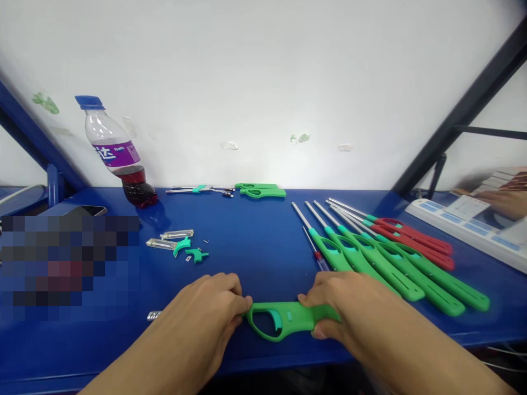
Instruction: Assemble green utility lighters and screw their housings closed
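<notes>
A green long-necked gas lighter (298, 319) with a teal trigger lies lengthwise between my hands at the table's front. My left hand (216, 307) is closed round its neck end, beside the trigger loop; the metal tip pokes out past my wrist. Closed on the handle is my right hand (335, 307), thumb and fingers pinching it. Right of my right hand lie several green lighters (395, 271) and a few red lighters (424, 238), side by side. A thin screwdriver (319, 257) rests next to them.
Clear fuel tubes (177, 234) and teal triggers (197, 255) lie left of centre. Metal rods (189, 190) and green handle shells (263, 191) sit by the wall. A soda bottle (119, 148) stands at the left, a white power strip (465, 230) at the right.
</notes>
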A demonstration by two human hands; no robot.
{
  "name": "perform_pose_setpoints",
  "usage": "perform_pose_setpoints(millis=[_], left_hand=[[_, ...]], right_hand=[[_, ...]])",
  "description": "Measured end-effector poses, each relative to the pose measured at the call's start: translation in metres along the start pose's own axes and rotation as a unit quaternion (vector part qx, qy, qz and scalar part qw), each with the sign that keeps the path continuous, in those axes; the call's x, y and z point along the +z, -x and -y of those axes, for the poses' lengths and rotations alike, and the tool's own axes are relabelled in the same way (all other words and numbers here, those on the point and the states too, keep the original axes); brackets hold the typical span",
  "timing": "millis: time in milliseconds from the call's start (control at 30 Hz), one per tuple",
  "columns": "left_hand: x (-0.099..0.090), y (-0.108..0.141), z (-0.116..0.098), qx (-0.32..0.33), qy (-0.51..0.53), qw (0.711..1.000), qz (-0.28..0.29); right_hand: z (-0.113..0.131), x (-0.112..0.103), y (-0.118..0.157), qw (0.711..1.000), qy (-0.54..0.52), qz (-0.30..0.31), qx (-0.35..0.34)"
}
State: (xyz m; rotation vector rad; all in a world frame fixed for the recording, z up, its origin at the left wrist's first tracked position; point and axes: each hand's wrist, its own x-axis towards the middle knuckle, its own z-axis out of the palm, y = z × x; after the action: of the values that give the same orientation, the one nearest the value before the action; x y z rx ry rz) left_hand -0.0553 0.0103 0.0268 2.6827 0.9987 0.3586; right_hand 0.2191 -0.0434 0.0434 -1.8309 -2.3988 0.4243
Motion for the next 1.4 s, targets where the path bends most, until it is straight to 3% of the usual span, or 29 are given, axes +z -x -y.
perform_pose_setpoints(millis=[200, 333, 600, 733, 867, 1000, 1200, 1400], left_hand=[[-0.007, 0.000, -0.005, 0.000, -0.042, 0.998, 0.041], [-0.015, -0.007, -0.007, -0.005, -0.071, 0.996, 0.055], [-0.026, -0.006, 0.004, 0.097, -0.087, 0.987, -0.092], [-0.031, -0.001, 0.005, 0.119, -0.093, 0.977, -0.149], [-0.039, 0.002, 0.018, 0.117, -0.170, 0.951, -0.230], [-0.046, -0.003, 0.025, 0.148, -0.178, 0.947, -0.225], [-0.037, -0.008, 0.006, 0.151, -0.086, 0.963, -0.208], [-0.031, -0.008, 0.000, 0.147, -0.089, 0.952, -0.252]], right_hand=[[0.001, 0.002, 0.005, 1.000, -0.005, 0.002, 0.007], [0.002, 0.014, 0.009, 0.994, 0.037, -0.085, -0.056], [0.004, 0.028, 0.002, 0.976, 0.089, -0.162, -0.115], [0.003, 0.010, 0.001, 0.989, 0.045, -0.108, -0.086], [-0.003, -0.011, 0.003, 0.998, 0.024, -0.053, -0.019], [-0.006, -0.017, 0.005, 0.998, 0.022, -0.057, 0.006], [0.011, -0.022, 0.004, 0.998, 0.021, -0.059, -0.013], [0.022, -0.030, -0.006, 0.994, 0.039, -0.094, -0.029]])
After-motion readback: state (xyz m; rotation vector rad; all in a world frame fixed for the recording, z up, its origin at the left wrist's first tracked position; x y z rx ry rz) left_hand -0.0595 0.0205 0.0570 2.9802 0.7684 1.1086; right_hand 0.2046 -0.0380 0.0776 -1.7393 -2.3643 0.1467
